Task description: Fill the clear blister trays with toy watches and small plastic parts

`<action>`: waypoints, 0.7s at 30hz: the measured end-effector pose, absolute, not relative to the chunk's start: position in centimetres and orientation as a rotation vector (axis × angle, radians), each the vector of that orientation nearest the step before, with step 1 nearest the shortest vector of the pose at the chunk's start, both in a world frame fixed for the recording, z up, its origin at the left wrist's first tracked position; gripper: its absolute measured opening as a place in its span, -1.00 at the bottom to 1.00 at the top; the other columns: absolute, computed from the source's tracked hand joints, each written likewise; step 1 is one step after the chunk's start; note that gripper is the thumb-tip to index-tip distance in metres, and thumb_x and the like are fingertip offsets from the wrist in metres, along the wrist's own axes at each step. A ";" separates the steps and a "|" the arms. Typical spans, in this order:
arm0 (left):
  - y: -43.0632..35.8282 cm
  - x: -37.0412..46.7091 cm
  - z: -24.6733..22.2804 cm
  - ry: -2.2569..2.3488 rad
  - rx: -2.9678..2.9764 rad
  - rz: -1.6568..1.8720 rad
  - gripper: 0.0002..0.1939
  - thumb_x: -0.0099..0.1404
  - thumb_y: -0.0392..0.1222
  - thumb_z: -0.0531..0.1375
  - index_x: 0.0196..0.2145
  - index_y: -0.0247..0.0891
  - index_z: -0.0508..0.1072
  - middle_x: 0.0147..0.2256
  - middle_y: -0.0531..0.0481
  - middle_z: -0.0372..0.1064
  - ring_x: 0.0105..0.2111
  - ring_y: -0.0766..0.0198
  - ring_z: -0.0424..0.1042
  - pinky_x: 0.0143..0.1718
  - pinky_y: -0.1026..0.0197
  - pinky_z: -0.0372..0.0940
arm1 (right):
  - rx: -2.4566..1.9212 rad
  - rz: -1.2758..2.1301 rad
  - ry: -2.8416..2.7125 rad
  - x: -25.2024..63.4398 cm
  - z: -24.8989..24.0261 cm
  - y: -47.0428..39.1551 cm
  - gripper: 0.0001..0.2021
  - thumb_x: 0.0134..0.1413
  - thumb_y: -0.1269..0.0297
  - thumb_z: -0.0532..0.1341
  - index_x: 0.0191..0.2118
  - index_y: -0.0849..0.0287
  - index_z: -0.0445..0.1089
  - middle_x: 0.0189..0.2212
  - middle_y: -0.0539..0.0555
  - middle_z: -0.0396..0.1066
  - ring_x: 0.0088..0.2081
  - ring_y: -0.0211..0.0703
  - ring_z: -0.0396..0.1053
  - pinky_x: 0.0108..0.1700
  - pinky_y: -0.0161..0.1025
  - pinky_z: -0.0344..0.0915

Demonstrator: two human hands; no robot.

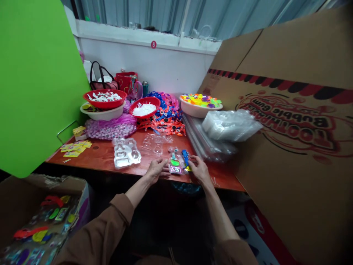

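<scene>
A clear plastic blister tray (179, 160) lies near the table's front edge with small toys in it. Among them are a green oval piece (174, 162), a shiny pink-edged rectangular piece (175, 169) and, on the right side, a blue toy watch (185, 157) with a yellow piece below it. My left hand (157, 170) is at the tray's left edge, fingers stretched out and thumb apart. The fingers of my right hand (199, 168) are bent, their tips closed at the blue toy watch by the tray's right edge.
Empty blister trays (127, 152) lie to the left. Behind are red bowls (104, 98) of white parts, orange and blue straps (168, 123) and a basin (200, 108) of coloured pieces. Stacked clear plastic covers (231, 125) and a cardboard panel (292, 147) bound the right; a filled box (44, 217) stands lower left.
</scene>
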State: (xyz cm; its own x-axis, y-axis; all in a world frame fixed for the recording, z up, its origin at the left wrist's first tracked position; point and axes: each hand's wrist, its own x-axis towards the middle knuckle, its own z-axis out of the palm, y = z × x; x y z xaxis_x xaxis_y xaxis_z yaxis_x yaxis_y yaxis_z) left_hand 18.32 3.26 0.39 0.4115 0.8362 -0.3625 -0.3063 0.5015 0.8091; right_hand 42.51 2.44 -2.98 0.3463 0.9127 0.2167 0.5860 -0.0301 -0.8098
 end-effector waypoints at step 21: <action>-10.6 4.4 1.5 0.873 0.673 0.813 -0.44 0.17 -0.06 0.43 0.10 -0.24 0.48 -0.20 -0.11 0.49 -0.27 0.23 0.48 -0.44 0.27 0.47 | -1.408 0.940 -1.192 27.6 -1.0 -13.3 -0.63 0.18 -0.05 0.26 -0.04 0.09 0.44 -0.15 0.14 0.53 -0.13 -0.03 0.52 -0.08 -0.13 0.50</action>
State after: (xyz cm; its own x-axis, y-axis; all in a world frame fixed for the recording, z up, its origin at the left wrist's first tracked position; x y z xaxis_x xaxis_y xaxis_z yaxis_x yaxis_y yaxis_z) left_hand 4.38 -10.56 1.45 0.3925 0.8323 -0.3914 -0.3311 0.5249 0.7841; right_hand 27.61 -13.29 -0.99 0.2051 0.9775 0.0489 0.1802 0.0114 -0.9836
